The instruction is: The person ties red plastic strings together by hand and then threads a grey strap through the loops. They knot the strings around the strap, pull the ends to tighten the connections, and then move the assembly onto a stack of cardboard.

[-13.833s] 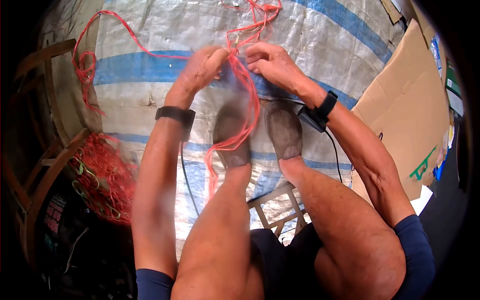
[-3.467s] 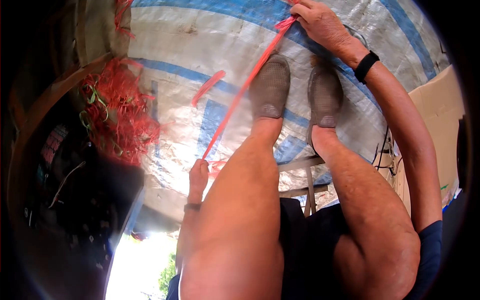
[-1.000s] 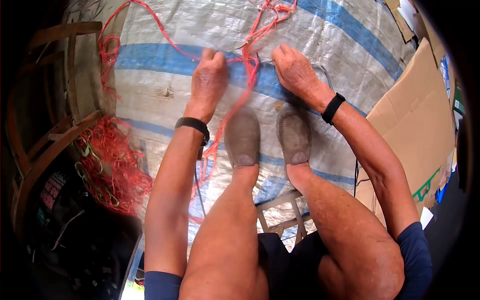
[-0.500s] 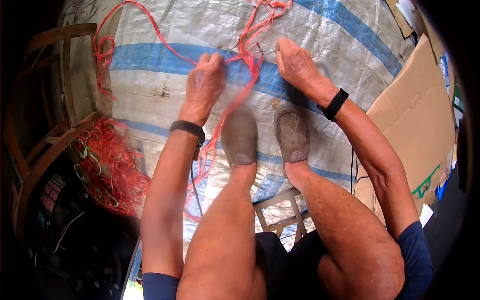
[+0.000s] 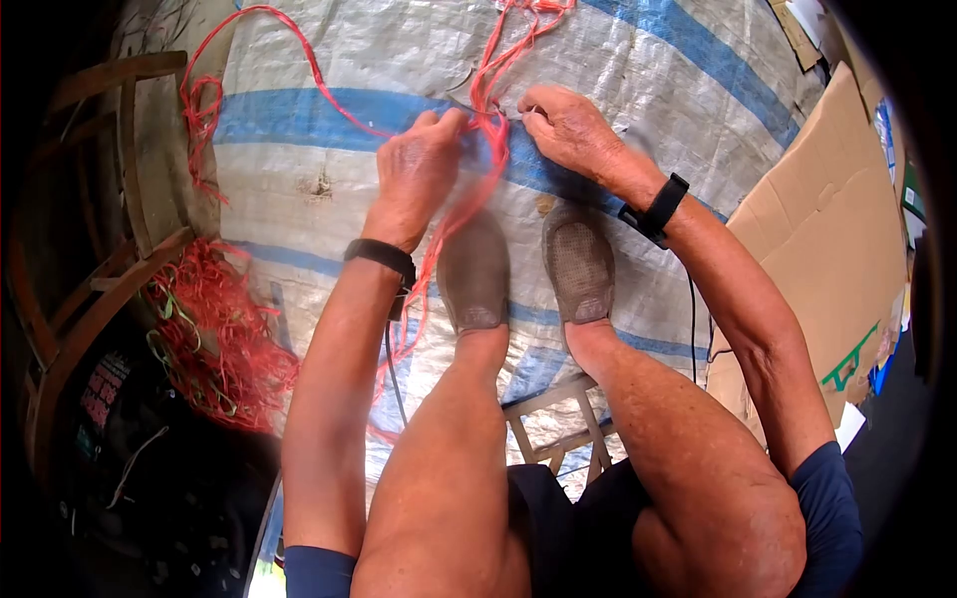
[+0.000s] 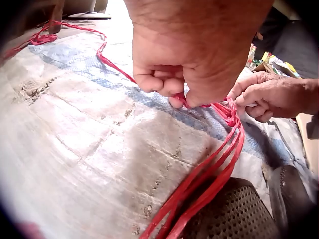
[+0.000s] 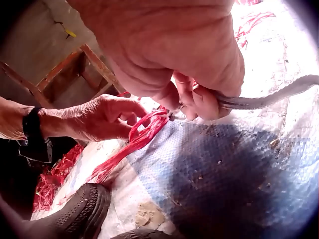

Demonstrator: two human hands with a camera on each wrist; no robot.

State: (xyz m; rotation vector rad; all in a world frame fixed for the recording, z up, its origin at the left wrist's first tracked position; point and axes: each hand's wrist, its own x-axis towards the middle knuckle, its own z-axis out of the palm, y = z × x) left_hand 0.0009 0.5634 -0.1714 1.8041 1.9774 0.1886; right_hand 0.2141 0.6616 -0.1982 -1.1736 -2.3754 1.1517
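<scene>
In the head view, the left hand point(image 5: 414, 164) pinches a strand of red plastic twine point(image 6: 234, 117) just left of where several strands gather into a knot. The right hand point(image 5: 578, 125) is close on the knot's right side, fingers curled. Between its thumb and fingers the right wrist view shows a thin grey curved strip point(image 7: 279, 96), its near end at the twine; what it is I cannot tell. Strands hang from the knot over the left shoe point(image 5: 477, 284), and others run up across the sheet.
A white and blue woven plastic sheet point(image 5: 329, 219) covers the floor. Tangled red twine point(image 5: 214, 339) lies at the left beside a wooden frame point(image 5: 110, 284). A loose twine length point(image 5: 299, 50) curves at upper left. Cardboard point(image 5: 807, 239) lies at right. Cables hang from the wrists.
Seconds ago the hands stretched a twine bundle between them, the left low beside the leg. Both are now at the knot. In the last half second the right hand moved left, nearer the knot.
</scene>
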